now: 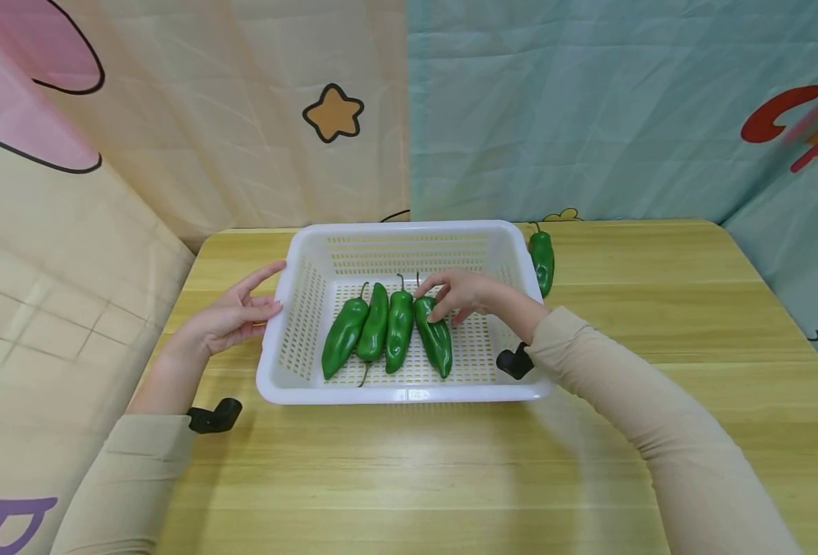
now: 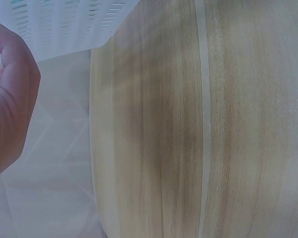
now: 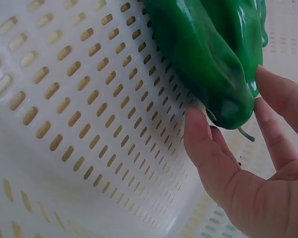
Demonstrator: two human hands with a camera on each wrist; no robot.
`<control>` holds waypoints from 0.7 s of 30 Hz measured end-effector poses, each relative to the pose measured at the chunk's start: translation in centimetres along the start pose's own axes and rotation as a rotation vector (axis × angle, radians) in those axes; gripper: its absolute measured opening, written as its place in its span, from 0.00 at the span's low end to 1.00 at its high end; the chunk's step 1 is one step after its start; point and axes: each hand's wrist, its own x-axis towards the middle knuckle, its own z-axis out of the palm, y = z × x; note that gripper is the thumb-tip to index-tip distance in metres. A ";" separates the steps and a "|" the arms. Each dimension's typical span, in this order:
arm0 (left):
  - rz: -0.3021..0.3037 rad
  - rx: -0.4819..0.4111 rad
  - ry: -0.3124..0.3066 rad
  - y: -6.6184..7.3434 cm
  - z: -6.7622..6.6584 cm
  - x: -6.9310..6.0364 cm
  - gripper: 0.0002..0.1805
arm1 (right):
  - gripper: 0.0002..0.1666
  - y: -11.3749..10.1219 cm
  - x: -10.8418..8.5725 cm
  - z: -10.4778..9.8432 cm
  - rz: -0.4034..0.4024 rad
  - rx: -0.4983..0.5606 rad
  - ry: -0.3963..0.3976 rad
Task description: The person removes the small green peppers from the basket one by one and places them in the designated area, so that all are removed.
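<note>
A white perforated plastic basket (image 1: 409, 395) stands on the wooden table. Several green peppers lie side by side inside it. At the right end of that row, the rightmost pepper (image 1: 436, 339) lies with its stem pointing to the back. My right hand (image 1: 460, 293) reaches over the basket's right side, its thumb and fingers spread around the stem end of this pepper. In the right wrist view a small gap shows between the thumb (image 3: 201, 134) and the pepper (image 3: 231, 106). Beside the left wall, my left hand (image 1: 231, 316) touches the basket with extended fingertips.
Another green pepper (image 1: 542, 262) lies on the table just outside the basket's back right side. Printed curtains (image 1: 561, 100) hang behind the table (image 1: 658, 324) and along its left and right sides. A black wrist-camera mount (image 1: 515, 361) sits over the basket's front right corner.
</note>
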 end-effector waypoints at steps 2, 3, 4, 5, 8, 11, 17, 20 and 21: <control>0.002 0.002 -0.003 0.0 0.0 0.0 0.43 | 0.30 0.1 0.0 0.0 -0.001 -0.002 -0.007; 0.002 0.002 -0.004 0.0 0.0 0.0 0.43 | 0.31 0.1 0.0 0.0 -0.004 -0.002 -0.013; 0.002 0.002 -0.005 0.0 0.0 0.0 0.43 | 0.31 0.2 0.0 0.0 -0.006 0.001 -0.018; 0.002 0.001 -0.006 0.0 0.0 0.0 0.43 | 0.32 0.2 0.0 0.0 -0.007 0.003 -0.022; 0.001 -0.005 -0.007 0.0 0.0 0.0 0.43 | 0.33 0.4 0.1 0.1 -0.012 0.006 -0.041; 0.001 -0.008 -0.009 0.0 -0.1 0.0 0.43 | 0.34 0.5 0.2 0.2 -0.015 0.012 -0.053; 0.002 -0.006 -0.008 0.0 -0.1 0.0 0.43 | 0.34 0.5 0.3 0.3 -0.013 0.019 -0.050; 0.003 -0.001 -0.006 0.0 -0.1 0.0 0.43 | 0.34 0.5 0.5 0.4 -0.003 0.036 -0.043; 0.003 0.000 -0.005 0.0 -0.1 0.0 0.43 | 0.35 0.5 0.5 0.4 0.000 0.040 -0.041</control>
